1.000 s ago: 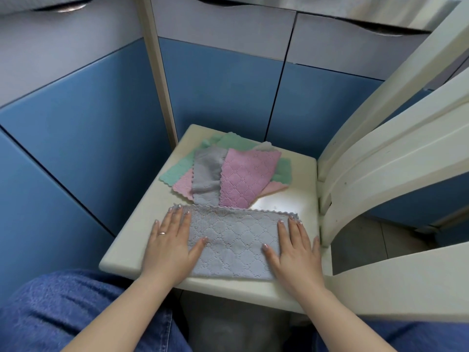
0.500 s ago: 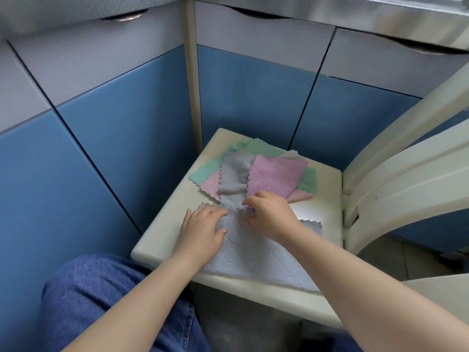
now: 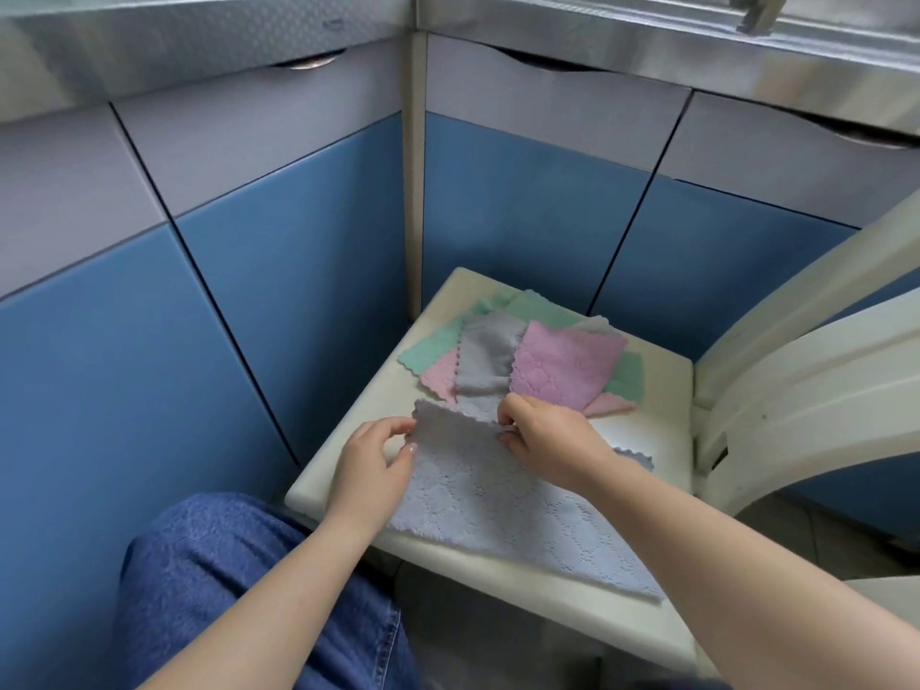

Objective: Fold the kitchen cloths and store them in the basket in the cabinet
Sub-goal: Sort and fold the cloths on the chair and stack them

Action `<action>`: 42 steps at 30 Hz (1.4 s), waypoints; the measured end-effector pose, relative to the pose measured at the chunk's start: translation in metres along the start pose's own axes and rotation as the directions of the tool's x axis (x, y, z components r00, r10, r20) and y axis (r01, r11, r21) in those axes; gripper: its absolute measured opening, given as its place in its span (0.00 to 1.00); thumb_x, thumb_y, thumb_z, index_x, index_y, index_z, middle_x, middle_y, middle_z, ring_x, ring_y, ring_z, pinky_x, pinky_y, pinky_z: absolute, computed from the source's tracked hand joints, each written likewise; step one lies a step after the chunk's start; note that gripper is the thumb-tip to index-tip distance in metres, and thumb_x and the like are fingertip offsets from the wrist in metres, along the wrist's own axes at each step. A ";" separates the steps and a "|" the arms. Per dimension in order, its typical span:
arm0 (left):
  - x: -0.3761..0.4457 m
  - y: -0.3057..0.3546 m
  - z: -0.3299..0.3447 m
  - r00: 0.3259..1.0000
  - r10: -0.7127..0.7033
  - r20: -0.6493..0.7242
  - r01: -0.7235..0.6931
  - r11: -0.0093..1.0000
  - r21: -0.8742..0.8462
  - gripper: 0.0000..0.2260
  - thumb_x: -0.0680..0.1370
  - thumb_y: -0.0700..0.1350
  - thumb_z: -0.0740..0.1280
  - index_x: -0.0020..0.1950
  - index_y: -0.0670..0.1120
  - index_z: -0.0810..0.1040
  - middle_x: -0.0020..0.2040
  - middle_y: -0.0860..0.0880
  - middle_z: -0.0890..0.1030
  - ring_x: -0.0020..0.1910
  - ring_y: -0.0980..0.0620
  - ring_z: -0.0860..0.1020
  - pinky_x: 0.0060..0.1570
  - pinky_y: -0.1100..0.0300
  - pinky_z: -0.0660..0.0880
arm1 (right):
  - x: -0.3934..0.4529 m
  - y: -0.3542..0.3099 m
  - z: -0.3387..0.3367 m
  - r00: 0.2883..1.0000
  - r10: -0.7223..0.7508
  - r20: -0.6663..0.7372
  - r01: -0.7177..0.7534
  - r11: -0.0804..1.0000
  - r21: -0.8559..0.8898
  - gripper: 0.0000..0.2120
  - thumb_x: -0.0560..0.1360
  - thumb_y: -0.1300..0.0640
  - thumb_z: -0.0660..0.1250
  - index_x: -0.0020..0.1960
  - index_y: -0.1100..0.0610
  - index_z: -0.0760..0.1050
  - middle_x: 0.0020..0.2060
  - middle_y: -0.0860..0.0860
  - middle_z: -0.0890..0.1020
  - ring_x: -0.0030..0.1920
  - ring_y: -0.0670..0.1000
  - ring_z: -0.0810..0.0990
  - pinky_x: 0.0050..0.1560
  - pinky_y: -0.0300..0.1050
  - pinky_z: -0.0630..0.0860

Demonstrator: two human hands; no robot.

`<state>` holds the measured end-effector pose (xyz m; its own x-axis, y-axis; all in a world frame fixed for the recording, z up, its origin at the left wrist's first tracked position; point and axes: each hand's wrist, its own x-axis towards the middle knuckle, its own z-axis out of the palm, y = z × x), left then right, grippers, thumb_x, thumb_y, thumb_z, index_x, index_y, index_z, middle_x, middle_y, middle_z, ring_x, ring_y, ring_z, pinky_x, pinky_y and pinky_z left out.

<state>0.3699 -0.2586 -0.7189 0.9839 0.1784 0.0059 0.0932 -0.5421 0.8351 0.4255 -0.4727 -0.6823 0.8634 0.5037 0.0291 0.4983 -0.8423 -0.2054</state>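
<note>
2 hands work 1 grey cloth [image 3: 490,495], which lies flat on the near half of the chair seat [image 3: 642,440]. The left hand [image 3: 371,465] pinches its far left corner, fingers curled on the scalloped edge. The right hand [image 3: 545,440] pinches the far edge near the middle, lifting it slightly off the seat. Judged from its drape, the cloth is light, thin and limp; it should crease readily and slide on the smooth seat. Take hold at corners or edges. Beyond the grey cloth, on the far half of the seat, lies a loose pile of cloths [image 3: 527,358] in green, pink and grey. No legible writing or labels show.
</note>
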 end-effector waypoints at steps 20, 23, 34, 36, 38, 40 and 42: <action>-0.021 0.090 0.044 0.976 -0.055 0.212 0.177 0.769 -0.615 0.31 0.74 0.58 0.64 0.74 0.60 0.54 0.74 0.57 0.60 0.72 0.56 0.60 0.59 0.59 0.65 | -0.078 -0.004 -0.068 0.798 0.550 -0.246 -0.169 0.596 0.785 0.04 0.80 0.52 0.58 0.49 0.51 0.68 0.41 0.56 0.76 0.40 0.52 0.72 0.40 0.52 0.73; -0.027 0.095 0.052 0.926 -0.134 0.352 0.337 0.711 -0.617 0.26 0.79 0.51 0.63 0.74 0.57 0.56 0.63 0.54 0.73 0.57 0.56 0.75 0.46 0.61 0.73 | -0.088 0.000 -0.059 0.714 0.675 -0.185 -0.158 0.413 0.897 0.04 0.80 0.51 0.57 0.50 0.51 0.69 0.46 0.55 0.76 0.46 0.51 0.76 0.49 0.50 0.75; -0.036 0.066 0.076 0.740 -0.144 0.657 0.373 0.900 -0.223 0.21 0.77 0.34 0.62 0.69 0.45 0.70 0.53 0.49 0.80 0.49 0.54 0.79 0.52 0.54 0.77 | -0.116 0.041 0.018 0.361 0.919 0.157 -0.564 0.081 0.822 0.09 0.79 0.56 0.59 0.55 0.60 0.68 0.48 0.55 0.76 0.46 0.52 0.72 0.43 0.42 0.63; -0.037 0.059 0.078 0.776 -0.069 0.627 0.199 0.970 -0.140 0.19 0.77 0.37 0.64 0.68 0.45 0.72 0.55 0.51 0.79 0.50 0.57 0.78 0.53 0.59 0.75 | -0.121 0.041 0.022 0.365 0.919 0.151 -0.572 0.093 0.815 0.08 0.78 0.57 0.61 0.56 0.59 0.68 0.47 0.53 0.76 0.47 0.52 0.73 0.43 0.41 0.64; -0.038 0.052 0.075 0.825 0.107 0.554 -0.206 0.971 0.119 0.19 0.77 0.43 0.64 0.68 0.48 0.71 0.61 0.51 0.73 0.56 0.54 0.75 0.56 0.61 0.71 | -0.124 0.038 0.023 0.439 0.892 0.106 -0.550 0.174 0.817 0.11 0.77 0.58 0.63 0.58 0.57 0.66 0.52 0.52 0.75 0.52 0.51 0.73 0.49 0.41 0.67; -0.037 0.044 0.071 0.751 0.412 0.517 -0.603 0.746 0.283 0.20 0.75 0.43 0.60 0.67 0.48 0.73 0.63 0.48 0.72 0.60 0.49 0.74 0.59 0.57 0.73 | -0.130 0.032 0.024 0.543 0.840 0.018 -0.562 0.348 0.751 0.18 0.76 0.58 0.64 0.64 0.56 0.66 0.63 0.53 0.71 0.62 0.50 0.70 0.61 0.42 0.66; -0.038 0.037 0.067 0.541 0.560 0.627 -0.824 0.501 0.263 0.24 0.69 0.46 0.58 0.65 0.48 0.74 0.66 0.46 0.73 0.65 0.46 0.73 0.62 0.48 0.73 | -0.139 0.028 0.027 0.667 0.739 -0.095 -0.565 0.585 0.582 0.21 0.76 0.59 0.64 0.68 0.56 0.66 0.69 0.52 0.65 0.71 0.50 0.62 0.69 0.40 0.56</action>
<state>0.3463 -0.3404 -0.7251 0.6798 -0.7225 0.1261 -0.7245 -0.6348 0.2687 0.3172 -0.5611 -0.7189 0.9514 -0.3054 -0.0391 -0.2426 -0.6654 -0.7060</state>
